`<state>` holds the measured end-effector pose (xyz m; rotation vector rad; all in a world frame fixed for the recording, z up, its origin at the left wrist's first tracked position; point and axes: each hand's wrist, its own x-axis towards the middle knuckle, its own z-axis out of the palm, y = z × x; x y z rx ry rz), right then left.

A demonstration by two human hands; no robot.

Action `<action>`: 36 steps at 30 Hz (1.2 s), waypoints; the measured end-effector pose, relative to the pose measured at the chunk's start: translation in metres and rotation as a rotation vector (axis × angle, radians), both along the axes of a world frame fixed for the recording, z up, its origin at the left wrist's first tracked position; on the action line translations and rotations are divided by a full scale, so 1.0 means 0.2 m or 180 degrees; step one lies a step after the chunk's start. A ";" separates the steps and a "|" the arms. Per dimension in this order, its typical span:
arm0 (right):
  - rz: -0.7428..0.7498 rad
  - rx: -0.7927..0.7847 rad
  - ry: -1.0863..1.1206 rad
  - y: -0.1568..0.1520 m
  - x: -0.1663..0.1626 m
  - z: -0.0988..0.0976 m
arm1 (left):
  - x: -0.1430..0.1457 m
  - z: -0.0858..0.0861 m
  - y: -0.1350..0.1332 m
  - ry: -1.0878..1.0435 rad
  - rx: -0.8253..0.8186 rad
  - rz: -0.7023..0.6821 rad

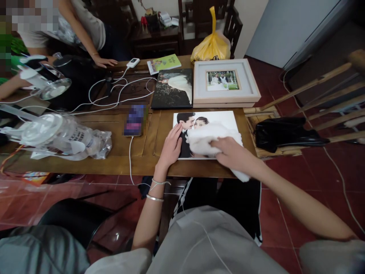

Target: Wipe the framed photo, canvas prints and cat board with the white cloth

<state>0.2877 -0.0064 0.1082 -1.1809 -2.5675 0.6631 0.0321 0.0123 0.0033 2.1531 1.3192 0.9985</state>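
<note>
A wedding photo album [222, 118] lies flat near the table's front edge, its white cover showing a couple. My left hand [171, 146] rests along the left side of the album, fingers stretched out on the cover. In my right hand [232, 152] is a white cloth [199, 141], pressed onto the cover and hiding its middle and right part. One end of the cloth hangs past the table edge. Behind the album lie a dark photo album [171, 93] and a framed wedding photo [199, 85].
A phone [134, 121] with a white cable lies left of the album. Plastic cups [54, 131] in wrapping, a kettle [72, 72] and tangled cables crowd the left. A yellow bag [212, 47] and a green booklet [165, 63] stand at the back. Another person's hand [104, 61] touches the far edge.
</note>
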 end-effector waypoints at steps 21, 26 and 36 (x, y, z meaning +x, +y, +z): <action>0.0744 -0.0055 -0.0395 -0.24 -0.11 0.00 | 0.03 0.03 -0.05 -0.0623 0.0202 0.0244; -0.0124 0.0082 -0.0569 -0.09 0.10 -0.02 | 0.04 0.06 -0.05 -0.0043 -0.0047 0.0062; -0.0475 -0.0154 0.0513 0.45 -0.39 0.04 | 0.04 0.02 -0.02 -0.0138 -0.0008 0.0116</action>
